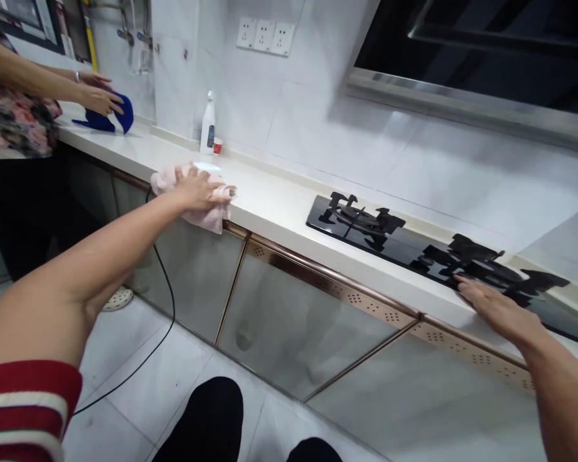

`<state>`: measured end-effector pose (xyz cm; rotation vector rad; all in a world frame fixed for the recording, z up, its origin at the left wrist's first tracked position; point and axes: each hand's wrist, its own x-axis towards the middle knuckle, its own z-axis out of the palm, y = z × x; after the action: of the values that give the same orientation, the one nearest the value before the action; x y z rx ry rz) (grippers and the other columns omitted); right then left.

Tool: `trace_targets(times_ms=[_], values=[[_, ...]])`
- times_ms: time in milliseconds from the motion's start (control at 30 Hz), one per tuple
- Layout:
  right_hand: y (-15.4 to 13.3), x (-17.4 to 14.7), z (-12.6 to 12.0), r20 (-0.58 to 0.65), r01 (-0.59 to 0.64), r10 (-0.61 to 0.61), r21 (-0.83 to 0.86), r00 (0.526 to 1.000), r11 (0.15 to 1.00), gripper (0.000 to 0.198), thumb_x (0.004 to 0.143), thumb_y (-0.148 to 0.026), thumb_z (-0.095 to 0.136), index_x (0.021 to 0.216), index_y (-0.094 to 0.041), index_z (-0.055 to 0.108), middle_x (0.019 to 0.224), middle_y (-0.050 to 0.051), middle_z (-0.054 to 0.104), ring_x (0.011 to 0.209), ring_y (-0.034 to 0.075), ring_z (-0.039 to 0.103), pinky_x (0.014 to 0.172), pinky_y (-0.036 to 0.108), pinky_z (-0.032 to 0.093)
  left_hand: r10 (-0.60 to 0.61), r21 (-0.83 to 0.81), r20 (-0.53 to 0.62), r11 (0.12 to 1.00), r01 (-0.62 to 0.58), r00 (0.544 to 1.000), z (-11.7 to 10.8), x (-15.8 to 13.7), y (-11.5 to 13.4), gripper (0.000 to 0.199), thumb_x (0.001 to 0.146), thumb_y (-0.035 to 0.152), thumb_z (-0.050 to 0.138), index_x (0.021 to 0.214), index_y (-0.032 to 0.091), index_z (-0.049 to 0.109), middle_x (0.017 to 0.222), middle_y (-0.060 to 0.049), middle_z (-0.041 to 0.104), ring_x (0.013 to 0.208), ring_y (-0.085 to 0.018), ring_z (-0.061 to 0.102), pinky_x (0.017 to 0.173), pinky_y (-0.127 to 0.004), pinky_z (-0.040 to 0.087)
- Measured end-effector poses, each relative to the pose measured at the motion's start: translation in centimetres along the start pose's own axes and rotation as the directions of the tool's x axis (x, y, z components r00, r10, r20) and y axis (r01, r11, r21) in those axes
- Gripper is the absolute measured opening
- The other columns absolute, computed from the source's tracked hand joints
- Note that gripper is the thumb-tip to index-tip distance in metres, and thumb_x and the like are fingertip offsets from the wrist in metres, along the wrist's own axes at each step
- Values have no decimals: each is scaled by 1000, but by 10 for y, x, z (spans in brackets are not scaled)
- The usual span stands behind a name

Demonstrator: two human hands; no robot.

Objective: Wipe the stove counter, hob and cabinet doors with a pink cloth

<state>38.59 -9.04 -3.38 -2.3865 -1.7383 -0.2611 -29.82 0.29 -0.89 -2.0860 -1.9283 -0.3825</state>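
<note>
My left hand (196,190) presses on a pale pink cloth (212,218), gripping it against the white countertop (264,192). Part of the cloth hangs over the front edge of the counter. Out to the right, my right hand (501,311) lies flat with its fingers stretched out. Its fingertips reach the front edge of the black gas hob (404,247), near the right burner (486,263). Nothing shows in that hand.
A white spray bottle (207,125) and a small red cup (217,146) stand by the wall. At left, another person's hands (101,96) hold a blue cloth (124,114) on the counter. A black cable (172,292) hangs to the floor. Above the hob is a range hood (462,106).
</note>
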Motion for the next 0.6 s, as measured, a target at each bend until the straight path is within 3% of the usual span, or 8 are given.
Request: trace_targets(times_ms=[133,267,433,600], values=[[-12,-10,-8,49,-53,49,84,998,995,79,92,-64,17,159,-30,45,168,1,33,156,29,29,128,57,17,15,53,-87,999,-10,996,0,-3,-5,73,98,78,28,153,36,51,144,-11,55,133,-41,36,110,-71,18],[-17,-12,-10,46,-53,49,92,998,994,77,93,-63,20,157,-30,47,167,3,34,155,30,30,128,57,19,47,46,-162,998,-40,986,1,-10,26,70,101,75,19,145,38,59,135,-10,59,127,-38,41,107,-64,23],[-18,-12,-9,24,-58,56,107,998,993,72,97,-61,20,156,-31,49,167,2,36,154,31,33,127,57,22,240,31,-191,971,-239,952,-1,-26,120,65,101,72,22,141,37,60,132,-8,60,125,-35,45,109,-55,25],[-24,-19,-13,4,-21,20,100,1000,995,66,100,-52,21,155,-29,50,166,4,38,154,30,32,126,58,21,480,-4,-291,864,-503,828,-3,-47,247,62,100,72,32,130,29,65,128,-11,62,119,-34,50,106,-52,29]])
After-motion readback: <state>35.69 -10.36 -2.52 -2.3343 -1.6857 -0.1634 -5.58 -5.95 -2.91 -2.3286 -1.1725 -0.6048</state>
